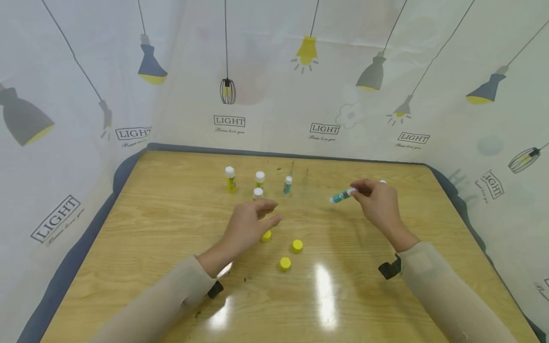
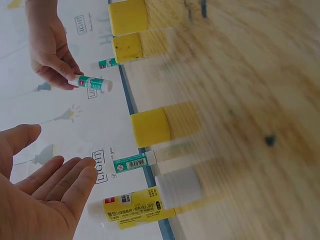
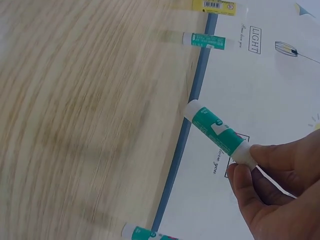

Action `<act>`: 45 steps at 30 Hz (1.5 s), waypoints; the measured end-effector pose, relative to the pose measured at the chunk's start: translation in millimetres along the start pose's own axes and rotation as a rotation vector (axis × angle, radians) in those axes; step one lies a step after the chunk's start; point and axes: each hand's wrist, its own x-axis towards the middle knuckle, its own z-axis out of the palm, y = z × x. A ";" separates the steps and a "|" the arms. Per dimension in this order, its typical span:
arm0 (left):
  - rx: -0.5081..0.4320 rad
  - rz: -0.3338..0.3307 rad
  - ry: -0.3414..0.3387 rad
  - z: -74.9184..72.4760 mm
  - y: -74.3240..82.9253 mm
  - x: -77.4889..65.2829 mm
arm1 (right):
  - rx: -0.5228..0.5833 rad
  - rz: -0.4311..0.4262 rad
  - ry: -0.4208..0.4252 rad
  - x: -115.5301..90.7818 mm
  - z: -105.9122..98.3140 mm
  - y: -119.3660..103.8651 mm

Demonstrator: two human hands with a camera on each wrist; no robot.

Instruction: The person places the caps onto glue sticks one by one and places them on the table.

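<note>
My right hand pinches one white end of a green-labelled glue stick between thumb and fingertips. The stick is tilted above the table, its other white end pointing left and down, as the right wrist view also shows. My left hand is over the table with its fingers extended and thumb apart, holding nothing. Just beyond it are yellow-labelled tubes with white tops, one at the left and another; a third white top is partly hidden by the hand. Another green glue stick stands upright to their right.
Short yellow cap-like cylinders lie near the left hand: one partly covered, another and a nearer one. A further green glue stick stands behind the right hand. A printed curtain borders the wooden table.
</note>
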 end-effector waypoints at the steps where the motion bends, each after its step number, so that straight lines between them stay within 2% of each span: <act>1: -0.003 -0.001 -0.002 1.0 -0.3 0.7 | -0.019 -0.007 -0.002 0.9 -0.3 1.4; 7: -0.041 0.013 -0.014 7.6 -4.5 7.2 | -0.086 -0.043 -0.009 7.5 -2.5 7.8; 11: -0.055 -0.004 -0.027 13.6 -5.5 11.8 | -0.136 -0.052 -0.015 11.5 -3.8 13.2; 17: -0.078 -0.073 -0.077 19.9 -1.1 17.8 | -0.184 -0.046 -0.020 17.4 -6.3 23.0; 23: -0.097 -0.128 -0.097 27.5 -2.8 25.6 | -0.246 -0.042 -0.032 23.7 -9.4 32.6; 29: -0.060 -0.160 -0.121 37.0 -5.2 34.3 | -0.304 -0.032 -0.058 28.9 -11.5 38.9; 33: -0.046 -0.177 -0.117 42.8 -5.4 37.8 | -0.321 -0.035 -0.083 29.2 -12.9 38.9; 40: -0.080 -0.253 -0.104 52.0 -1.1 44.7 | -0.347 -0.049 -0.096 31.0 -13.5 43.4; 45: -0.066 -0.298 -0.087 58.4 1.8 53.0 | -0.362 -0.041 -0.114 32.8 -13.7 45.5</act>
